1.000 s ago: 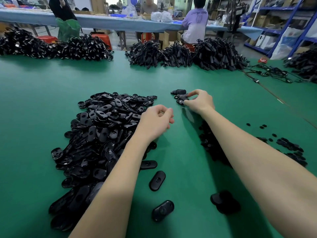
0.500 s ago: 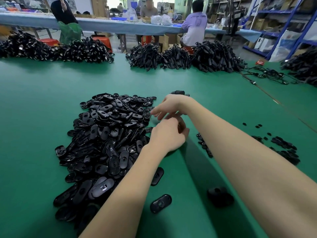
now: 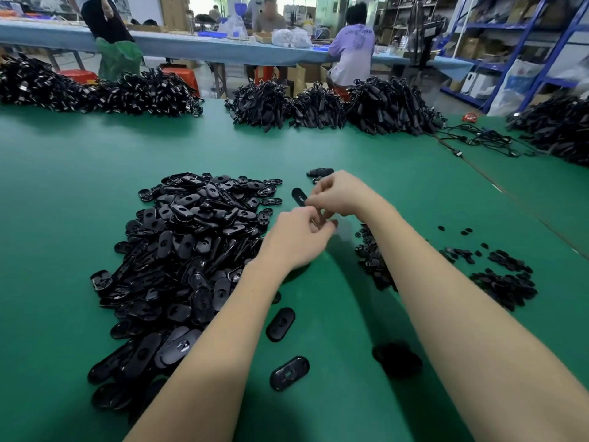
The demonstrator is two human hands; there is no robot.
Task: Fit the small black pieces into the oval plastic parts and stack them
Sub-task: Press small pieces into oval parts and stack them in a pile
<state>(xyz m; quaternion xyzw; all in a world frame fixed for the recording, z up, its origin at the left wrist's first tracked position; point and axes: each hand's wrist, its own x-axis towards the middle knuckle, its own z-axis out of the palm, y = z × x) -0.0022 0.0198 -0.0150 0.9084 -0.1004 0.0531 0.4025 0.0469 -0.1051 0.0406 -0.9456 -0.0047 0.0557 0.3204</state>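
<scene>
My right hand [image 3: 339, 193] pinches a black oval plastic part [image 3: 299, 196] that sticks out to the left of its fingertips. My left hand [image 3: 298, 239] is just below it with curled fingers meeting the right hand's, and a small black piece [image 3: 332, 223] shows at its fingertips. A big heap of oval parts [image 3: 191, 247] lies to the left of both hands. Small black pieces [image 3: 506, 282] are scattered on the right, partly hidden by my right forearm. A short stack of finished parts [image 3: 321, 172] sits just beyond my right hand.
Two loose oval parts [image 3: 280, 323] [image 3: 289, 373] and a blurred dark lump [image 3: 396, 358] lie on the green table [image 3: 63, 193] between my forearms. Heaps of black cable assemblies [image 3: 334, 105] line the far edge. Other people work at a table behind.
My right hand drew back from the stack towards the left hand. The hands met over the table, and an oval part now shows at the right fingertips.
</scene>
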